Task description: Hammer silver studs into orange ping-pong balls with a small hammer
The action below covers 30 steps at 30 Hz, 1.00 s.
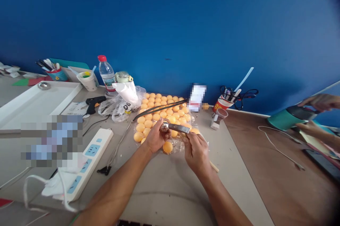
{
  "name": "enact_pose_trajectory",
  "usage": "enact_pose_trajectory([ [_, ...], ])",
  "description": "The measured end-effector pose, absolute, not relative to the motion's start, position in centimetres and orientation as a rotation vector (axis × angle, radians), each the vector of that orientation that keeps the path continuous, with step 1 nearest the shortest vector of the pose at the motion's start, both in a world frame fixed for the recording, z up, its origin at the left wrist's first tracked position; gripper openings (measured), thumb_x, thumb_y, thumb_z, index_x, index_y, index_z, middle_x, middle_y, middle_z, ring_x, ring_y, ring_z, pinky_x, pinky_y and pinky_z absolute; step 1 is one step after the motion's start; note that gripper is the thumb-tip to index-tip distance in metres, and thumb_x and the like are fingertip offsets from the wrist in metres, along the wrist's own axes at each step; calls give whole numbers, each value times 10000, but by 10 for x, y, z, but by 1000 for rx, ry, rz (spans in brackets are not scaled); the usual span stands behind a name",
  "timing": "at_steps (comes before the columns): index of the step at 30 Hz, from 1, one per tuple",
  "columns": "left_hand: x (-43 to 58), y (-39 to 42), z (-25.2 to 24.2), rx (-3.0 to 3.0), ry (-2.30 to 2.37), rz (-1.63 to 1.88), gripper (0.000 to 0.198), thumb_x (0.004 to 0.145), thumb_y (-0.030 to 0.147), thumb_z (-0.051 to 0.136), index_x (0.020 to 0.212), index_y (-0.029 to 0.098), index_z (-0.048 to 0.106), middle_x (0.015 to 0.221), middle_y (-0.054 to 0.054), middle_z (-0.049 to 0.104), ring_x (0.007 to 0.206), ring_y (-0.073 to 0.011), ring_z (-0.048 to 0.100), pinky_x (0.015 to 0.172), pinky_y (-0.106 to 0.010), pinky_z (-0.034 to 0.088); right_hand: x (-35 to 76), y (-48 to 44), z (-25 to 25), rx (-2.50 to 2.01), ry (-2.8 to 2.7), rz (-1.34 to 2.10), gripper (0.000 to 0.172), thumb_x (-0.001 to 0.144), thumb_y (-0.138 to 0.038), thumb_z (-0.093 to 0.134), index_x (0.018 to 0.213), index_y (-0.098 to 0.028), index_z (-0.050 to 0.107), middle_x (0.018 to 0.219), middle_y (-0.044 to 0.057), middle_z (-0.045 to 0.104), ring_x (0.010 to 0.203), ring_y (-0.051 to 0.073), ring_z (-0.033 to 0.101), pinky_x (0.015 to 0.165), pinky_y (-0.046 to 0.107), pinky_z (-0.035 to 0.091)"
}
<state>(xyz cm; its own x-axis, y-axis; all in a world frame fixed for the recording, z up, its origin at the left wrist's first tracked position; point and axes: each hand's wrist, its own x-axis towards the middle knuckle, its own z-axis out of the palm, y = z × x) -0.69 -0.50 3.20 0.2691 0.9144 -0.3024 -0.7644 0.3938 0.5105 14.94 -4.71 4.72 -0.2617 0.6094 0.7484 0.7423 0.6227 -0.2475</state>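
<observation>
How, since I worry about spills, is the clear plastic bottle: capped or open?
Capped: the bottle has its red cap on its neck.

We take this for a desk area, part office and part craft room, though which of the two we cannot tell. A grey desk point(159, 203) and a brown desk point(247, 141) run along a plain blue wall point(170, 24), with another person point(322, 102) at the brown one. We see a red pen cup point(222, 103), a power strip point(92, 151) and a drink bottle point(107, 78), as in an office; a glue gun point(92, 105) and many orange balls point(156, 117) suggest handicraft.
</observation>
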Motion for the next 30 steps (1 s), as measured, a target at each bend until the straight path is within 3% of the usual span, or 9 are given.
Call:
enact_pose_trajectory([
  [8, -10, -5, 32, 287, 558, 1117, 359, 750, 483, 709, 775, 155, 565, 602, 3, 585, 458, -72, 464, 477, -190, 404, 151, -47, 47, -1089, -1941, -207, 217, 928, -143, 429, 1089, -176, 571, 819, 81, 692, 684, 197, 628, 616, 304, 485],
  [14, -10, -6, 32, 284, 489, 1158, 350, 749, 461, 726, 766, 157, 554, 595, 46, 513, 456, -57, 418, 485, -196, 404, 150, -46, 44, -1085, -1997, -189, 231, 928, -153, 434, 1109, -174, 575, 805, 77, 697, 672, 201, 633, 611, 304, 490],
  [18, -11, -5, 33, 267, 426, 1178, 325, 740, 406, 755, 810, 146, 574, 655, 36, 528, 515, -55, 468, 521, -184, 426, 153, -47, 43, -1102, -1934, -182, 239, 927, -148, 433, 1120, -182, 569, 856, 84, 703, 718, 201, 643, 632, 306, 497],
  [24, -11, -1, 30, 296, 451, 1172, 349, 788, 441, 699, 978, 160, 619, 679, -2, 586, 583, -119, 574, 546, -224, 460, 157, -45, 42, -1128, -1925, -214, 220, 926, -151, 443, 1092, -175, 586, 871, 94, 711, 683, 200, 629, 620, 311, 494],
  [30, -7, -4, 32, 273, 481, 1183, 362, 839, 497, 614, 916, 144, 621, 615, 4, 549, 521, -102, 522, 497, -211, 438, 152, -45, 41, -1135, -1922, -218, 251, 924, -155, 431, 1118, -174, 589, 847, 90, 706, 673, 201, 636, 617, 311, 490],
])
